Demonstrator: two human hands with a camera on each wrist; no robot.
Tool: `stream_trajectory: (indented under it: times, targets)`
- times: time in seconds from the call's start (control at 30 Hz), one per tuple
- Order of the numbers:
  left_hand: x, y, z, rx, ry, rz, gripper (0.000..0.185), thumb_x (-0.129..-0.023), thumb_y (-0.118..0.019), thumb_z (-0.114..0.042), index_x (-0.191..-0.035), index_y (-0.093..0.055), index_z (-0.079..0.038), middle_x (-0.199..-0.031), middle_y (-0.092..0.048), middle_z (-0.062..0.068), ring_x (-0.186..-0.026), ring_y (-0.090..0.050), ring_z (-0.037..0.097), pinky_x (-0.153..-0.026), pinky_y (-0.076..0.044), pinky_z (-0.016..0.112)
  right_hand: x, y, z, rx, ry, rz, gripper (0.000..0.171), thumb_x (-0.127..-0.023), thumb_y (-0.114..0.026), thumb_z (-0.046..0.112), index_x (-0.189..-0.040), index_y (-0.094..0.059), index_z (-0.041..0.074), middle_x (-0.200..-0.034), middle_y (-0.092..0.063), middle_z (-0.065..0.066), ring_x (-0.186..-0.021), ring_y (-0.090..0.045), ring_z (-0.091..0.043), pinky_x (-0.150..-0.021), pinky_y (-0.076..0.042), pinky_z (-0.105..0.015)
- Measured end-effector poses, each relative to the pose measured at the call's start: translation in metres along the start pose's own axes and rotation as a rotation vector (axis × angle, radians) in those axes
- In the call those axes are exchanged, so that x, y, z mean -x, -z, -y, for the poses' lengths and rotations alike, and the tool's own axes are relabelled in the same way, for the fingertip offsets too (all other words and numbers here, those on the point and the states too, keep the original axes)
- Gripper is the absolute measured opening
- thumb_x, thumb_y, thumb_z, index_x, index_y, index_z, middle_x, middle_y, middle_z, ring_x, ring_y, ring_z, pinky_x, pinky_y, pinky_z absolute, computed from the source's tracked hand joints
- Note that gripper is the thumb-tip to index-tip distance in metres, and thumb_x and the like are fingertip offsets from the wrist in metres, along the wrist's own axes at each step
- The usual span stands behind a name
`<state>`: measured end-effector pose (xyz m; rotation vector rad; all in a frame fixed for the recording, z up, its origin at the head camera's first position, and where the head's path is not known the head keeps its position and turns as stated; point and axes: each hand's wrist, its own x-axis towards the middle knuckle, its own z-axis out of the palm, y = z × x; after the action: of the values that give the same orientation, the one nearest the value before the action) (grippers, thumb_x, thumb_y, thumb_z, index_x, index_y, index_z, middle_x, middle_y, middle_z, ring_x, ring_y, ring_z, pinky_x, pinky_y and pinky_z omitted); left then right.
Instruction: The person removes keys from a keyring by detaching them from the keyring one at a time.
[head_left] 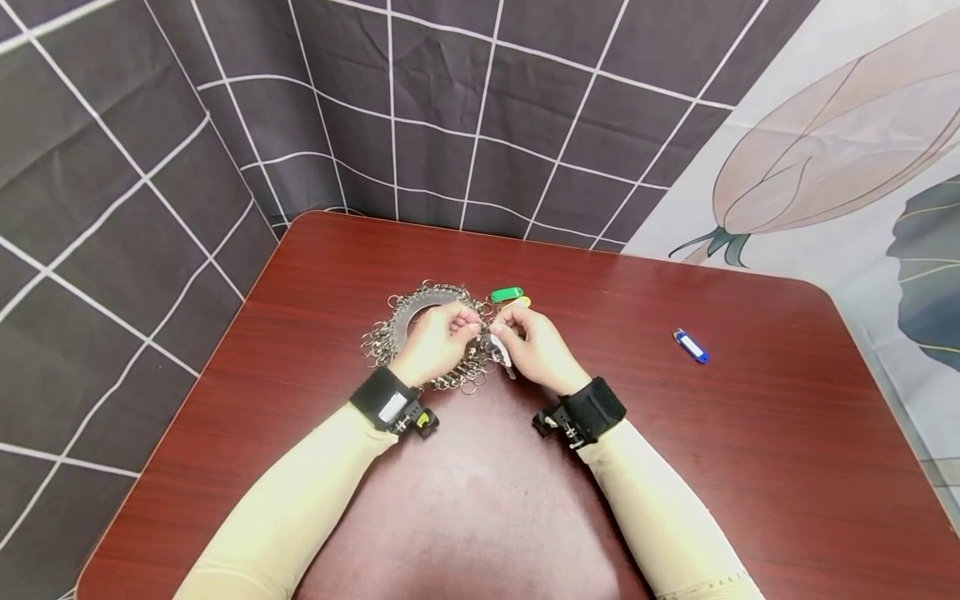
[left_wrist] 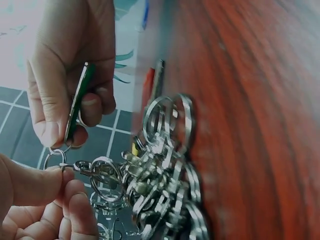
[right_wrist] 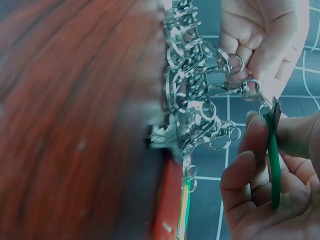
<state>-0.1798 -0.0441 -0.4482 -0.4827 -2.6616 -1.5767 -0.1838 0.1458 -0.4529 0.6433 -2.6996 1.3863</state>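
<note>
A large ring (head_left: 402, 323), hung all round with metal clasps and split rings (head_left: 382, 342), lies on the table under my left hand (head_left: 442, 337). My left thumb and finger pinch a small split ring (left_wrist: 54, 159) joined to one of the swivel clasps (left_wrist: 85, 167). Close beside it, my right hand (head_left: 543, 346) holds a green key tag (right_wrist: 274, 165) between thumb and fingers. The tag's top end meets the small ring; whether it is threaded on is hard to tell. In the head view a key-like metal piece (head_left: 512, 372) hangs below my right fingers.
Just beyond my hands lie another green key tag (head_left: 506, 294) and a yellow one (head_left: 521, 302), partly hidden. A blue key tag (head_left: 691, 346) lies apart on the right of the red-brown table (head_left: 750, 467). A dark gridded curtain (head_left: 450, 108) hangs behind the table.
</note>
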Motion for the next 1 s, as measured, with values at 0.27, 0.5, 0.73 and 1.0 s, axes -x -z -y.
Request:
stream_trajectory:
  times: [0.27,0.5,0.73,1.0]
  targets:
    - [0.0005,0.0014,0.0012,0.001,-0.037,-0.001,0.007,-0.091,-0.065,-0.008,-0.096,-0.068,-0.006,-0.087,-0.067,0.003,-0.081,-0.063,0.016,-0.077,-0.052,0.029,0.0012,-0.0005,0.0032,-0.019,-0.007,-0.016,0.007,-0.093,-0.061,0.007,-0.087,-0.061,0.009,-0.069,-0.055,0.002,-0.055,-0.048,-0.01,-0.054,-0.04,-0.027]
    - [0.0029,0.0035,-0.0006,-0.086,-0.077,0.003,0.006,-0.091,-0.066,-0.01,-0.096,-0.069,-0.008,-0.088,-0.068,0.001,-0.079,-0.064,0.016,-0.076,-0.052,0.033,0.0013,-0.0012,0.0038,-0.028,0.001,-0.01,0.007,-0.093,-0.061,0.006,-0.086,-0.061,0.008,-0.069,-0.055,0.002,-0.054,-0.047,-0.01,-0.053,-0.039,-0.026]
    - [0.0036,0.005,-0.0035,-0.13,-0.109,0.005,0.004,-0.089,-0.068,-0.009,-0.093,-0.069,-0.009,-0.088,-0.069,0.001,-0.078,-0.063,0.014,-0.073,-0.051,0.03,0.0014,0.0001,0.0042,-0.026,0.002,-0.016,0.006,-0.092,-0.062,0.006,-0.087,-0.063,0.008,-0.076,-0.058,0.0,-0.064,-0.049,-0.012,-0.06,-0.04,-0.027]
    - [0.0045,0.0023,-0.0018,-0.111,-0.096,-0.011,0.006,-0.091,-0.065,-0.009,-0.096,-0.068,-0.009,-0.084,-0.066,-0.001,-0.073,-0.06,0.012,-0.069,-0.049,0.028,0.0019,-0.0022,0.0013,-0.013,-0.009,-0.018,0.007,-0.094,-0.061,0.009,-0.088,-0.062,0.008,-0.069,-0.052,0.002,-0.056,-0.043,-0.011,-0.055,-0.036,-0.027]
